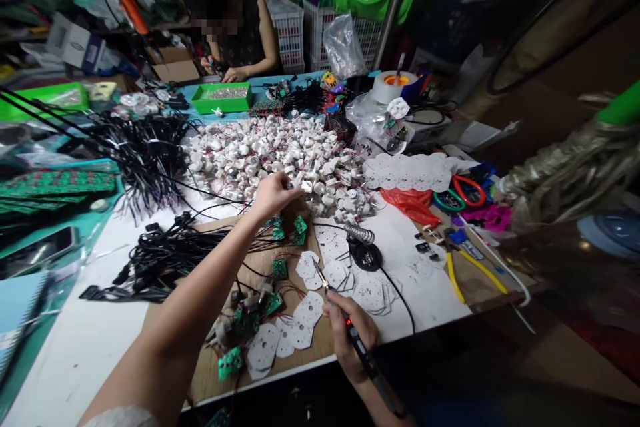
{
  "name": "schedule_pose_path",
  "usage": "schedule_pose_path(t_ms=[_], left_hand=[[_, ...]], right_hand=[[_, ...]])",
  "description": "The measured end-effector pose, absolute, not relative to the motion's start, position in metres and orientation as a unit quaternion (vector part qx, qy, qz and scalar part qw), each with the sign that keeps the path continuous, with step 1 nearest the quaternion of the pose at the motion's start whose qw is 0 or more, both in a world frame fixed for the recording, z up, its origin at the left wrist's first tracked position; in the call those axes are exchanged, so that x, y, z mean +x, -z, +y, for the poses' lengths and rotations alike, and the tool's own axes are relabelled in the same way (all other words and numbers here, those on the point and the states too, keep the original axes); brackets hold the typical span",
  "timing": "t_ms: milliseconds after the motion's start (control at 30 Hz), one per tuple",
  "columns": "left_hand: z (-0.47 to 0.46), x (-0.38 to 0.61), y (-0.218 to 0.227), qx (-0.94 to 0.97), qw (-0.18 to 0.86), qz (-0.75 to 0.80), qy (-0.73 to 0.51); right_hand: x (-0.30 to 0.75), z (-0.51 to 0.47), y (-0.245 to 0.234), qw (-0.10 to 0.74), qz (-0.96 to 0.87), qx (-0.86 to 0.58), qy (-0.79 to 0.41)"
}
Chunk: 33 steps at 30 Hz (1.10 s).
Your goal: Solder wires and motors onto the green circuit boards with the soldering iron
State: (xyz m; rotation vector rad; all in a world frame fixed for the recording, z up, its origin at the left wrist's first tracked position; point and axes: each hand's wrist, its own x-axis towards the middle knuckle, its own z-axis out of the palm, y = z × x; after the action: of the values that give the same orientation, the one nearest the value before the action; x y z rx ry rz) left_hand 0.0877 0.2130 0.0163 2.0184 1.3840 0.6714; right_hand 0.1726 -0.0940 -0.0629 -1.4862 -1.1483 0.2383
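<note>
My left hand [276,195] reaches over a large heap of small white parts with thin red wires [270,147]. Its thumb points right, apart from the fingers, whose tips are partly hidden at the heap. My right hand [353,330] is closed round a black soldering iron [361,350] with a small red light. The iron's metal tip points up and left, over a white polygonal plate [307,270]. Nearby lie small green circuit boards [274,303] with wires and more white plates [263,345] on a brown board [320,345].
A coiled-spring iron stand [366,253] stands right of centre. Bundled black cables [165,253] lie left. Yellow-handled pliers [467,267] and red scissors [469,191] are at the right. Across the table, a person [240,27] works behind a green tray [223,99].
</note>
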Motion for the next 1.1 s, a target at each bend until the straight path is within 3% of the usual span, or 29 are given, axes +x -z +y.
schedule_pose_path(t_ms=[133,267,500,900,1100], left_hand=[[0.193,0.061,-0.028,0.609,0.545,0.474,-0.327],[0.161,0.036,-0.023,0.555,0.627,0.450,-0.310],[0.121,0.006,0.014,0.651,0.498,0.493,-0.292],[0.106,-0.014,0.004,0.609,0.569,0.486,-0.263],[0.103,-0.017,0.002,0.777,0.348,0.453,-0.264]], right_hand=[[0.174,-0.093,0.062,0.582,-0.494,-0.638,-0.102],[0.174,-0.092,0.062,0.575,-0.495,-0.643,-0.105],[0.174,-0.091,0.064,0.576,-0.497,-0.641,-0.101],[0.175,-0.089,0.063,0.564,-0.507,-0.645,-0.093],[0.175,-0.088,0.063,0.560,-0.505,-0.649,-0.098]])
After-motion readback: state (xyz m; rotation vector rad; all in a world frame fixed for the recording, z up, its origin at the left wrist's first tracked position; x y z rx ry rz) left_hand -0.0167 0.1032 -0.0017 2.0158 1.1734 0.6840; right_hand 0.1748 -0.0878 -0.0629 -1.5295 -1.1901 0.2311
